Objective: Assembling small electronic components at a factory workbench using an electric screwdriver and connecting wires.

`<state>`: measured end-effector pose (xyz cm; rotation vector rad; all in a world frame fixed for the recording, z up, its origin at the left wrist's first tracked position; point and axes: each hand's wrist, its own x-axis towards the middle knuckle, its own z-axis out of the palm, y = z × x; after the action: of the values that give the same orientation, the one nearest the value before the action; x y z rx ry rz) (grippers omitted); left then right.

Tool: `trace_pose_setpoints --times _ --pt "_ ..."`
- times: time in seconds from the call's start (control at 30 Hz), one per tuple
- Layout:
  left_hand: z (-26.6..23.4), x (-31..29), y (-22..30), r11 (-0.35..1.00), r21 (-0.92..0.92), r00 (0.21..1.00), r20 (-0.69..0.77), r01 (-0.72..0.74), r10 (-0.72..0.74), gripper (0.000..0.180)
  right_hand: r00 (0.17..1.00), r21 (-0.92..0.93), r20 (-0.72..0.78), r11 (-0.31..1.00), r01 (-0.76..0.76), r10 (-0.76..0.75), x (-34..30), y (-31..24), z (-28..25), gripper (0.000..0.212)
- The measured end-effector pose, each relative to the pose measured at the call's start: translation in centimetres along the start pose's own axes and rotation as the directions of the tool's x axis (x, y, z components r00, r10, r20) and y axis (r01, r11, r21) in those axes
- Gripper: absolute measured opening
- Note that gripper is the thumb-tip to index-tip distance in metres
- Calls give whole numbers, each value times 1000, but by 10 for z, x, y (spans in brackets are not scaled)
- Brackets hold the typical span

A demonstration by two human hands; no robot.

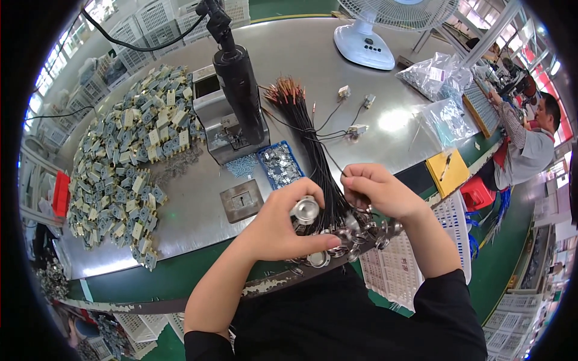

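Note:
My left hand (274, 227) is curled around a round silver metal cup (306, 210), its thumb stretched over similar round parts. Just to the right, my right hand (382, 191) is closed in a pinch on a thin black wire (336, 165). Between and beyond both hands lies a thick bundle of black wires (304, 129) with copper-coloured far ends. At the near end of the bundle, several round metal heads (319, 259) gather along the table edge, partly covered by my left hand. The right fingertips are partly hidden.
A black-and-metal bench machine (241, 102) stands beyond my left hand. Left of it spreads a large heap of grey and cream connector blocks (129, 135). A blue tray (280, 163) holds small metal parts. Farther right are a white fan (363, 45), a yellow pad (447, 172) and a seated person.

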<state>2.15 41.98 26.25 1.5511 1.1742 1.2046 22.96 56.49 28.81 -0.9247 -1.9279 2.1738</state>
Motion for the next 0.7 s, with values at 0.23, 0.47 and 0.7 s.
trace_pose_setpoints --times 0.23,0.47,0.7 --pt "-16 -14 -8 961 187 976 116 -203 184 47 987 165 66 977 133 -145 1 0 -12 27" --pt "2 4 30 977 214 993 114 -20 -5 51 985 -13 152 996 83 -80 -2 -24 0 38" --pt "3 13 24 974 225 969 239 8 -63 42 983 -175 155 976 129 -102 -2 -18 -2 43"
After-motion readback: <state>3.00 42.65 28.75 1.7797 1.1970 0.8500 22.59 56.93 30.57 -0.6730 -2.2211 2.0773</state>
